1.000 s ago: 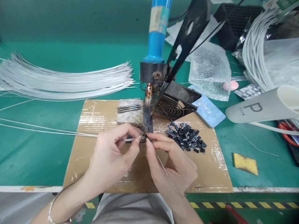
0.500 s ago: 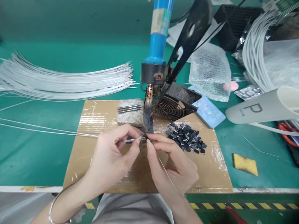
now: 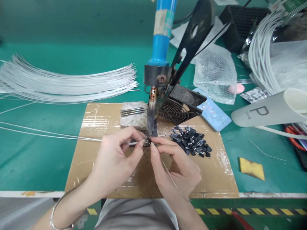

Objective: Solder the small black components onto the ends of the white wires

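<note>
Two bare hands meet near the middle of the desk point(image 3: 43, 166), just by the tip of a soldering iron point(image 3: 161, 48), and 12 o'clock here points to the far side. The left hand point(image 3: 117, 159) comes in from 8 o'clock, with a shiny bracelet point(image 3: 51, 214) round its wrist. Its grip is pinched on two white wires point(image 3: 88, 138), which run in from 9 o'clock and pass behind the hand. The right hand point(image 3: 177, 166) comes in from 5 o'clock. Its grip is pinched on a thin wire point(image 3: 170, 175), which slants down over the hand, also toward 5 o'clock. The fingertips are very close together, and what sits between them is too small to make out. The iron has a blue handle, stands at 12 o'clock and points down, with a black arm point(image 3: 194, 35) holding it. A brown sheet of cardboard point(image 3: 211, 179) lies under the hands. On it, at 11 o'clock, is a pale block point(image 3: 131, 121) with thin metal rods point(image 3: 132, 111) on top. A heap of little black parts point(image 3: 192, 141) lies at 3 o'clock, near the right hand. A black fan point(image 3: 174, 110) leans between 1 and 2 o'clock. A blue box point(image 3: 217, 115) is at 2 o'clock. A big bundle of white strands point(image 3: 72, 86) lies at 10 o'clock. A yellow sponge point(image 3: 251, 168) sits between 3 and 4 o'clock, well apart from the hands.
</note>
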`<state>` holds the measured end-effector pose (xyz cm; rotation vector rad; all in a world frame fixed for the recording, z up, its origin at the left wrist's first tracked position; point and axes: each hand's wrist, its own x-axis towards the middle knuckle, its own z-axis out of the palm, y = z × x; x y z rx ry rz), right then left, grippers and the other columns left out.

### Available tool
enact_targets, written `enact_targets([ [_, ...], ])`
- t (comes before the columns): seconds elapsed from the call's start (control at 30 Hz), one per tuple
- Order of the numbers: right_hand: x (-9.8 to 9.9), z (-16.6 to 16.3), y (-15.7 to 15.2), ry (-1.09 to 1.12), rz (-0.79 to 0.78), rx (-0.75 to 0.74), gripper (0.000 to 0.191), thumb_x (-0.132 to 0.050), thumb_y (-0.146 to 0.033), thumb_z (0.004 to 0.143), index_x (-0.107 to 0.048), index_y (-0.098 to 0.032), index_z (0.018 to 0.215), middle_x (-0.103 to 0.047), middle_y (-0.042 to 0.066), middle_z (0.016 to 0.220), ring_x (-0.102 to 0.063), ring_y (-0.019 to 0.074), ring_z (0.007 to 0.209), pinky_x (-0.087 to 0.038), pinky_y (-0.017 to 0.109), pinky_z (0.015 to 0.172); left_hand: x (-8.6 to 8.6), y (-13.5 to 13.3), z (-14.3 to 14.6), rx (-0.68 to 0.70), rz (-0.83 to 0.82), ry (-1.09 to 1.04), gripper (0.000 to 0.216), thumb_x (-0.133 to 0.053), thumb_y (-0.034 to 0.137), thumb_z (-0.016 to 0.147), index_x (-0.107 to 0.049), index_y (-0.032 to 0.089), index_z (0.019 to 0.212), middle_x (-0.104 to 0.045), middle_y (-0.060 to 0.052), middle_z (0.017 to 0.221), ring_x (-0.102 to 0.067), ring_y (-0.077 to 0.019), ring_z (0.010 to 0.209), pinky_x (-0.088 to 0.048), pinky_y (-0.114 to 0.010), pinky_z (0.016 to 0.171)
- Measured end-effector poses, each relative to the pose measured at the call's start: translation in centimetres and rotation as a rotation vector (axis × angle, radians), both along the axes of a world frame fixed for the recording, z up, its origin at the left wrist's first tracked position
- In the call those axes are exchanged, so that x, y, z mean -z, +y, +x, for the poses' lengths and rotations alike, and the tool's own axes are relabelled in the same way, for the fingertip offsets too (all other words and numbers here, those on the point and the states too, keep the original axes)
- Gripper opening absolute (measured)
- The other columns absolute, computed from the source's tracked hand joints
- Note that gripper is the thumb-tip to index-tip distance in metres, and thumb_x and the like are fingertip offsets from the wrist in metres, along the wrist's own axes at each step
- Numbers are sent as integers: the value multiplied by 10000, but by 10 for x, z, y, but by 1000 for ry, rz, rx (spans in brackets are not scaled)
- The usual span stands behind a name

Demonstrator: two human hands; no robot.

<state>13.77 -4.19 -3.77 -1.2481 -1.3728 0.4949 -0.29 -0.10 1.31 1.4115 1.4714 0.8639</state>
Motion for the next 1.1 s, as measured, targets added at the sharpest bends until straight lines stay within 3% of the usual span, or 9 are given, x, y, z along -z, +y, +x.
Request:
enact_targets([
  [0.27, 0, -2, 3, 50, 24, 14, 181, -757, -45, 929, -731, -222, 957, -849, 47, 984, -835, 184, 880, -703, 292, 811, -4, -1, 0, -6, -1, 31, 118, -648, 204, 823, -676, 203, 709, -752, -5, 715, -604, -132, 581, -394, -234, 509],
  [1.1, 2, -1, 1, 48, -6, -4, 165, -747, -60, 935, -721, -223, 950, -854, 52, 987, -841, 199, 914, -700, 307, 828, -1, 2, 0, 6, -23, 40, 113, -644, 222, 819, -688, 206, 717, -766, -21, 722, -658, -157, 616, -440, -247, 534],
])
